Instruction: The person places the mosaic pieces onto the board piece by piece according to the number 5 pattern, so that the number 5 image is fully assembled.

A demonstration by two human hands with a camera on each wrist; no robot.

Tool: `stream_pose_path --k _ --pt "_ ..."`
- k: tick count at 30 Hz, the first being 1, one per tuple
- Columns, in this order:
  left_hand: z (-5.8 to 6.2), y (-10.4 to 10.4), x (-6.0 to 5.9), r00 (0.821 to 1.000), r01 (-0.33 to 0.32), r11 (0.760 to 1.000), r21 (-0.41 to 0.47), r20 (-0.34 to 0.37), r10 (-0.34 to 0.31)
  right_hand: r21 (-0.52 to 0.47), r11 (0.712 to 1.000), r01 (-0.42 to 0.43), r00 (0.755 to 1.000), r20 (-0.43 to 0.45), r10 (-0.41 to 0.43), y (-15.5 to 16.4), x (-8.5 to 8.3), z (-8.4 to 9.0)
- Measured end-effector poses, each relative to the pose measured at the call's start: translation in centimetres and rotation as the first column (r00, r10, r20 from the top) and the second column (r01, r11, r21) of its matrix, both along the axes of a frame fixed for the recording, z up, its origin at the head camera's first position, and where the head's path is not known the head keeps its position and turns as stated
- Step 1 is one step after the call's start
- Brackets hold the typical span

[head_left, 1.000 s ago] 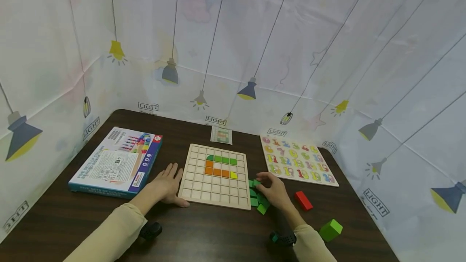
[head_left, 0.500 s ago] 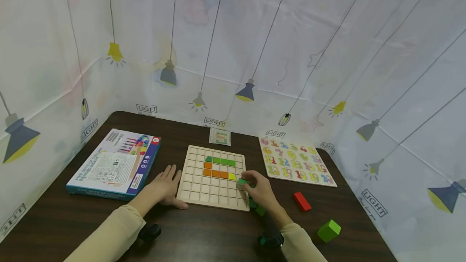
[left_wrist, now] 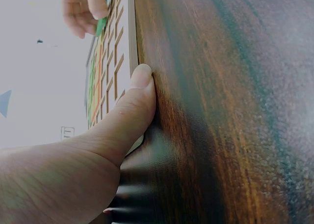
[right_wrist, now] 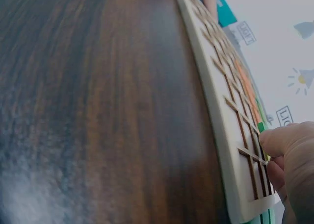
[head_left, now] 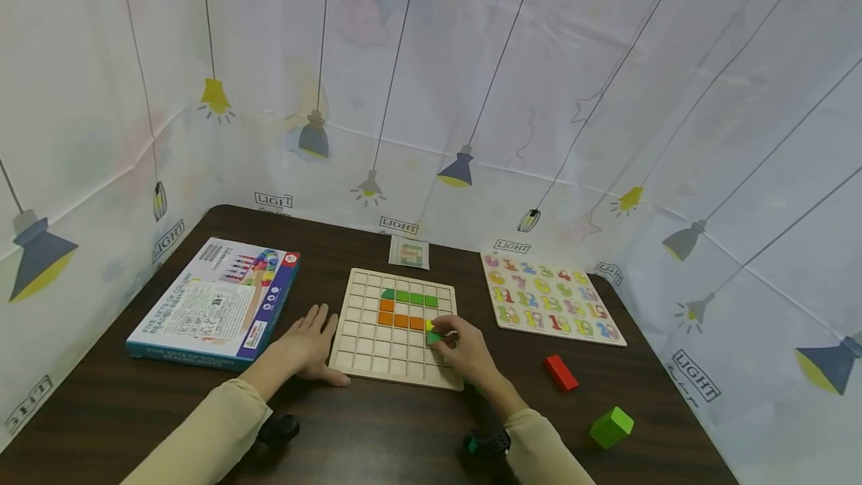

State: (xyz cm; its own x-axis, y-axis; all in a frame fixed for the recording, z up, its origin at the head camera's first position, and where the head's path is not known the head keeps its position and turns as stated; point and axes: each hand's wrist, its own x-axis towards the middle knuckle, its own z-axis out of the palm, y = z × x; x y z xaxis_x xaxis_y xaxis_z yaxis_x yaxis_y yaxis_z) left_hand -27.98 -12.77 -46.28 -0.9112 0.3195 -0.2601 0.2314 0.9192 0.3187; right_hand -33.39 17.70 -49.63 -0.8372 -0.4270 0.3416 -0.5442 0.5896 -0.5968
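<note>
A wooden grid board (head_left: 377, 354) lies flat on the dark table, with a row of green tiles (head_left: 409, 296), a row of orange tiles (head_left: 399, 319) and one yellow tile (head_left: 429, 325) set in it. My right hand (head_left: 465, 354) is over the board's right side and pinches a small green tile (head_left: 434, 337) just below the yellow one. My left hand (head_left: 304, 346) lies flat on the table beside the board, its thumb (left_wrist: 132, 111) pressed against the board's near-left corner (left_wrist: 131, 42). The right wrist view shows my fingertips (right_wrist: 282, 140) on the grid (right_wrist: 230, 131).
A game box (head_left: 215, 302) lies at the left. A number puzzle board (head_left: 548, 296) sits at the right, a small pattern card (head_left: 408, 251) behind the grid. A red block (head_left: 560, 372) and a green block (head_left: 610, 426) lie at the near right. Curtain walls enclose the table.
My right hand lifted a green tile from the pile beside the board and carried it left onto the grid, down below the yellow tile. The left hand stayed put.
</note>
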Motion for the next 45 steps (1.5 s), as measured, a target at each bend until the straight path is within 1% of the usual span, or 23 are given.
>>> stream_pose_path --k 3,5,11,18,20,28,34,41,45 --pt "0.0 0.1 0.0 1.0 0.003 1.0 -0.002 0.001 -0.003 0.037 0.999 0.016 1.0 -0.003 -0.016 -0.1 0.1 -0.2" --pt "0.0 0.1 0.0 1.0 0.005 1.0 -0.003 0.0 -0.005 0.044 0.999 0.026 1.0 -0.013 -0.025 -0.1 0.1 -0.2" --pt "0.1 0.2 0.0 1.0 0.005 1.0 -0.005 -0.001 -0.005 0.023 0.999 0.037 0.998 -0.046 -0.036 -0.2 0.1 -0.3" --pt "0.0 0.2 -0.1 1.0 0.004 1.0 -0.005 0.006 -0.004 0.008 1.0 0.026 0.999 -0.019 -0.026 -0.1 0.2 -0.2" --pt "0.0 0.2 -0.1 1.0 0.002 1.0 -0.004 0.006 -0.002 0.001 1.0 0.023 0.999 -0.023 -0.023 0.0 0.1 -0.1" --pt "-0.1 0.0 0.0 1.0 0.0 1.0 0.003 0.005 0.0 -0.038 0.995 0.093 0.992 -0.082 -0.096 1.4 -0.2 0.3" --pt "0.1 -0.1 0.2 1.0 -0.002 1.0 0.007 0.011 0.002 -0.035 0.993 0.113 0.991 -0.075 -0.115 2.6 -0.2 0.3" --pt "0.1 -0.1 0.1 1.0 0.002 1.0 0.006 0.013 -0.002 -0.035 0.987 0.157 0.987 -0.026 -0.158 3.9 0.0 0.4" --pt "0.1 -0.1 0.1 1.0 0.007 1.0 0.003 0.006 -0.007 -0.028 0.986 0.167 0.985 -0.036 -0.168 4.5 0.1 0.6"
